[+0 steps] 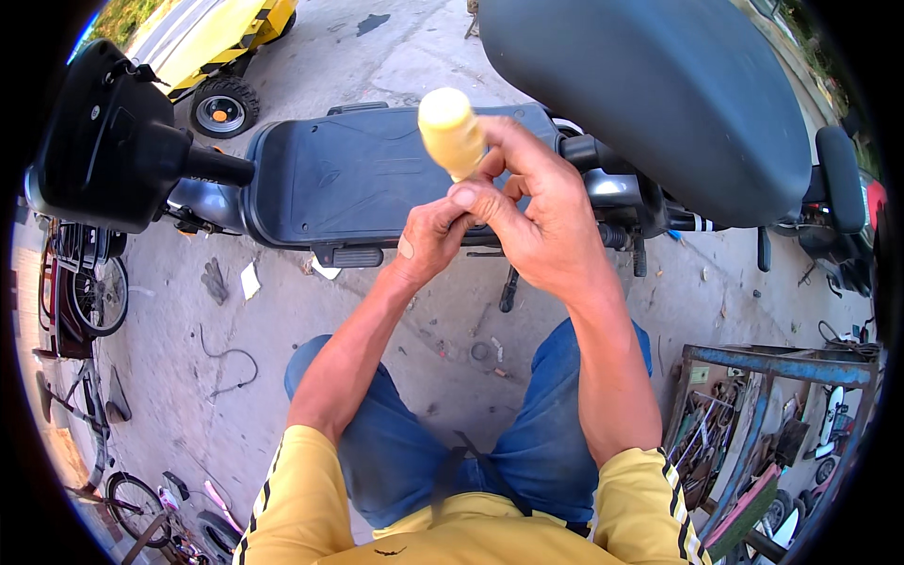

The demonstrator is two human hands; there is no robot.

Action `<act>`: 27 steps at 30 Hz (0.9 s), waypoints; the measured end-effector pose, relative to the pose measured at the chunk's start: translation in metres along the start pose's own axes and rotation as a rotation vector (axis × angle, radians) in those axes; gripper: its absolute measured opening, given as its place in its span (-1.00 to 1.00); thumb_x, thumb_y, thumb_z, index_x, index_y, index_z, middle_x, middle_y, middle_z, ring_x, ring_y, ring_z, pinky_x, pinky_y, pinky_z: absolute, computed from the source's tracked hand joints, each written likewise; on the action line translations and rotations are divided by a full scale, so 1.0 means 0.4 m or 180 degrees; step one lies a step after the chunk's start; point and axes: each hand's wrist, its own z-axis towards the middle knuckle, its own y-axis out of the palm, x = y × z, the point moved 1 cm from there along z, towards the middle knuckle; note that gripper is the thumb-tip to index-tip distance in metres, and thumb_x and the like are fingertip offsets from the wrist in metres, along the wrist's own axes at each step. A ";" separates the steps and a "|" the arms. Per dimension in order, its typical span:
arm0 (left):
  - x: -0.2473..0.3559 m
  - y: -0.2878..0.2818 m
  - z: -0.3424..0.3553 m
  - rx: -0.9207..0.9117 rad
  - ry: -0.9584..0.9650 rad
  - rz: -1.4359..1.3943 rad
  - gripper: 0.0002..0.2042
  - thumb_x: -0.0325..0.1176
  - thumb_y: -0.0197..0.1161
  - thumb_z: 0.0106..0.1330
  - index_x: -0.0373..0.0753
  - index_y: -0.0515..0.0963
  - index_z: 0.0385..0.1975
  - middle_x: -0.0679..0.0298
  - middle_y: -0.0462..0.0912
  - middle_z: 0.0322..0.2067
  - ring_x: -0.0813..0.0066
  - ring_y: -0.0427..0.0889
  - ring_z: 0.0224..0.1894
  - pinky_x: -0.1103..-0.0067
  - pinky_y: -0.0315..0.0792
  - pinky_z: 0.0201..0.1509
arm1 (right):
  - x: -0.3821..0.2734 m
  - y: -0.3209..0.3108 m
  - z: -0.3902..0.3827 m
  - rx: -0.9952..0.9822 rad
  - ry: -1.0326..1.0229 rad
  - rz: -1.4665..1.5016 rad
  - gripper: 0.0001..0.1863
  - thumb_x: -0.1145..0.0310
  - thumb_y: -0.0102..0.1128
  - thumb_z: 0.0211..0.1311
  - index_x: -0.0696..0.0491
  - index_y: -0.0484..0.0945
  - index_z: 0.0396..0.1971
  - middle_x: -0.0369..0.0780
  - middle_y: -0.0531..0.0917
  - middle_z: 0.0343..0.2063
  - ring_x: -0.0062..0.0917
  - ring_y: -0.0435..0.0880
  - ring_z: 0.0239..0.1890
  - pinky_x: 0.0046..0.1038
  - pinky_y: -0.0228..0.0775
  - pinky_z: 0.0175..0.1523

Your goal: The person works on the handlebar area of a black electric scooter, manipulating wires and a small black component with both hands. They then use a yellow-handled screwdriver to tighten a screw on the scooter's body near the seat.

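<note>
In front of me, above the dark footboard point(367, 179) of an electric scooter, my two hands meet. A pale yellow, rounded handle-like thing point(450, 127) sticks up from them, bulbous at the top and narrower below; motion blurs it, so its exact kind does not show. My right hand point(541, 212) is closed, its fingers curled against the lower part of that thing. Close beside it, my left hand point(435, 240) is closed too, its fingertips against the right thumb. What lies between the left fingers is hidden.
The scooter's big dark seat point(659, 104) rises at the right, its front column point(113, 141) at the left. A blue metal rack point(772, 363) with tools stands lower right. On the concrete lie a glove point(215, 281) and a cable point(231, 356). Bicycles point(99, 297) are at left.
</note>
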 end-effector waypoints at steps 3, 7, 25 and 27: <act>-0.010 -0.002 -0.009 -0.0002 0.0123 0.0009 -0.82 -0.61 0.34 0.31 -0.30 0.63 -0.12 0.07 0.72 -0.28 0.04 0.73 -0.25 0.36 0.59 -0.16 | 0.011 0.006 -0.004 -0.0020 -0.0335 -0.0374 -0.74 0.49 0.56 0.16 0.14 0.65 -0.20 -0.36 0.53 -0.48 -0.75 0.36 -0.49 -0.60 0.24 -0.43; 0.024 0.000 -0.020 0.0307 -0.0376 -0.0133 -0.86 -0.54 0.39 0.32 -0.33 0.65 -0.17 0.04 0.71 -0.35 0.02 0.73 -0.27 0.34 0.57 -0.20 | -0.006 0.035 -0.005 0.0219 -0.0431 -0.0656 -0.75 0.47 0.56 0.15 0.14 0.62 -0.27 -0.39 0.48 -0.53 -0.77 0.29 -0.56 -0.60 0.15 -0.46; 0.153 -0.087 0.006 0.0516 -0.0766 -0.0705 -0.62 -0.40 0.30 0.48 -0.28 0.50 0.25 0.14 0.71 0.06 0.32 0.67 0.13 0.35 0.48 0.30 | -0.026 0.018 -0.004 0.0440 -0.0070 -0.0801 -0.75 0.43 0.55 0.20 0.16 0.66 -0.20 -0.28 0.70 -0.43 -0.60 0.44 -0.54 -0.48 0.33 -0.39; 0.217 -0.121 0.034 0.1012 -0.0384 -0.0801 -0.54 -0.37 0.30 0.49 -0.27 0.42 0.34 0.15 0.60 0.21 0.34 0.60 0.23 0.34 0.40 0.41 | -0.033 0.011 0.001 0.0522 -0.0074 -0.0923 -0.74 0.39 0.56 0.18 0.15 0.64 -0.23 -0.21 0.74 -0.38 -0.47 0.55 -0.52 -0.40 0.43 -0.36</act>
